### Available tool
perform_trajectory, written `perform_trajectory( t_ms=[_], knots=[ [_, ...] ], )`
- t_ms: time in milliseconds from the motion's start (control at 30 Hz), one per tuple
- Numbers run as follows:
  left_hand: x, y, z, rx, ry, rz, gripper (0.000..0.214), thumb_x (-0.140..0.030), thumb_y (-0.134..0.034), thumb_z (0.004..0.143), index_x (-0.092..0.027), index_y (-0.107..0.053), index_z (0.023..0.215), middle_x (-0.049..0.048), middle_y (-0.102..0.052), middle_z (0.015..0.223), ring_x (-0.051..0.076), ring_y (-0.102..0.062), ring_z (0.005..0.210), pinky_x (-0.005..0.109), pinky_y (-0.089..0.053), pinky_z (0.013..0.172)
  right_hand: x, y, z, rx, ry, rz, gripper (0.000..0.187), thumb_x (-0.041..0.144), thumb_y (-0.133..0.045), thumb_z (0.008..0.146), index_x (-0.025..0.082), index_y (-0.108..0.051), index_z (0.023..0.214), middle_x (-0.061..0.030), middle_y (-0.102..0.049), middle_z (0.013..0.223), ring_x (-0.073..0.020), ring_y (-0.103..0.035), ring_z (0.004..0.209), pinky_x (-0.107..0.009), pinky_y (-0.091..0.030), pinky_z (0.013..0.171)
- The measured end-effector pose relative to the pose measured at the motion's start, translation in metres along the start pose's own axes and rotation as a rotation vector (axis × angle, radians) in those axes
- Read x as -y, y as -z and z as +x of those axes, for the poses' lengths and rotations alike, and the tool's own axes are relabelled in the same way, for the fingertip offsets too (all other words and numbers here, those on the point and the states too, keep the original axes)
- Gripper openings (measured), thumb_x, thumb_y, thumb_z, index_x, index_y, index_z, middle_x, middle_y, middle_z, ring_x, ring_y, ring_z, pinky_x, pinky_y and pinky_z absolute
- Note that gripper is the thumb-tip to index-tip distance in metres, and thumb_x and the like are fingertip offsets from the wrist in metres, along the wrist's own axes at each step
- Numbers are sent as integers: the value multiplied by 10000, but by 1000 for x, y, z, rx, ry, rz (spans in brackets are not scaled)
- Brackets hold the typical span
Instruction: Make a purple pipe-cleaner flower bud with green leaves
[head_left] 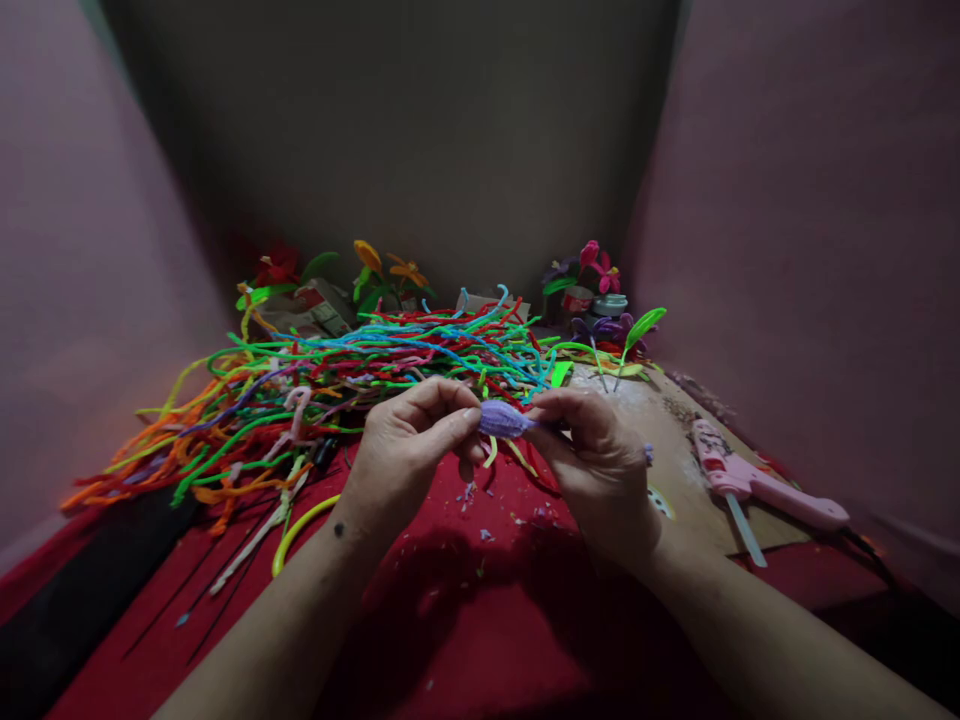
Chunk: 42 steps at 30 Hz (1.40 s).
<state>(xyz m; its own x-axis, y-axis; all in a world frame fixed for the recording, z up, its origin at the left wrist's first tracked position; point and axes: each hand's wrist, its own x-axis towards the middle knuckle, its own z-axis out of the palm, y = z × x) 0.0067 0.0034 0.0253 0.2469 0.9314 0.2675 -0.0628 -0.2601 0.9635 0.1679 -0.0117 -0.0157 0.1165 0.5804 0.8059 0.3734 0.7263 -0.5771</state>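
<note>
Between my two hands is a small purple petal of pipe cleaner point(504, 420), held level above the red cloth. My left hand point(420, 440) pinches its left end between thumb and fingers. At the right, narrower end, my right hand point(596, 455) has its thumb and fingers closed on the petal; the rest of that end is hidden in the hand. Just behind my hands lies a big heap of pipe cleaners point(360, 365) in green, blue, red, orange and other colours.
A pink glue gun point(772, 485) lies at the right, on a tan board point(720, 490). Finished pipe-cleaner flowers point(390, 268) stand at the back beside a small jar point(609, 306). Thin dark rods point(225, 590) and a yellow loop point(296, 535) lie at left. Scraps dot the red cloth point(450, 630).
</note>
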Motion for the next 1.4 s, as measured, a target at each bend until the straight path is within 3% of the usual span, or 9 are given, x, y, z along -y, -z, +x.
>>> perform_trajectory(
  t_ms=[167, 1033, 1100, 1167, 1300, 1400],
  knots=[
    [1, 0, 0, -5, -12, 6, 41, -182, -587, 755, -155, -577, 725, -23, -600, 530, 94, -538, 469, 198, -438, 473, 1, 3, 2, 76, 51, -69, 99, 99, -598, 781, 196, -618, 791, 9, -614, 710, -111, -559, 655, -261, -456, 619],
    [3, 1, 3, -6, 34, -77, 91, -195, -631, 725, -149, -561, 761, -31, -582, 527, 89, -532, 441, 192, -437, 423, 0, 2, 1, 101, 28, 10, 101, 100, -594, 779, 191, -633, 761, -10, -619, 715, -122, -573, 663, -275, -475, 628],
    [5, 1, 5, -29, 40, -119, 157, -227, -645, 718, -162, -546, 820, -42, -572, 548, 93, -531, 420, 192, -425, 378, 1, 1, 2, 72, -40, 27, 83, 120, -608, 768, 191, -644, 745, -4, -616, 691, -121, -564, 647, -274, -471, 618],
    [5, 1, 6, -68, 48, -136, 185, -266, -628, 737, -173, -527, 860, -48, -566, 567, 93, -523, 400, 193, -413, 348, 1, 1, 5, 40, -213, 114, 39, 152, -642, 737, 188, -649, 723, 2, -619, 676, -119, -562, 631, -269, -474, 605],
    [5, 1, 7, -148, 66, -116, 161, -259, -605, 747, -159, -525, 842, -46, -560, 559, 73, -500, 390, 175, -403, 353, 0, 0, 14, 38, -674, 528, 102, 169, -713, 632, 156, -615, 657, 16, -607, 609, -100, -557, 549, -246, -482, 559],
    [7, 1, 7, -136, 90, -81, 142, -231, -605, 743, -143, -538, 831, -39, -566, 555, 63, -499, 397, 159, -395, 364, -5, 0, 16, 77, -861, 782, 175, 139, -725, 577, 148, -576, 668, 25, -583, 604, -85, -543, 514, -220, -466, 517]
  ],
)
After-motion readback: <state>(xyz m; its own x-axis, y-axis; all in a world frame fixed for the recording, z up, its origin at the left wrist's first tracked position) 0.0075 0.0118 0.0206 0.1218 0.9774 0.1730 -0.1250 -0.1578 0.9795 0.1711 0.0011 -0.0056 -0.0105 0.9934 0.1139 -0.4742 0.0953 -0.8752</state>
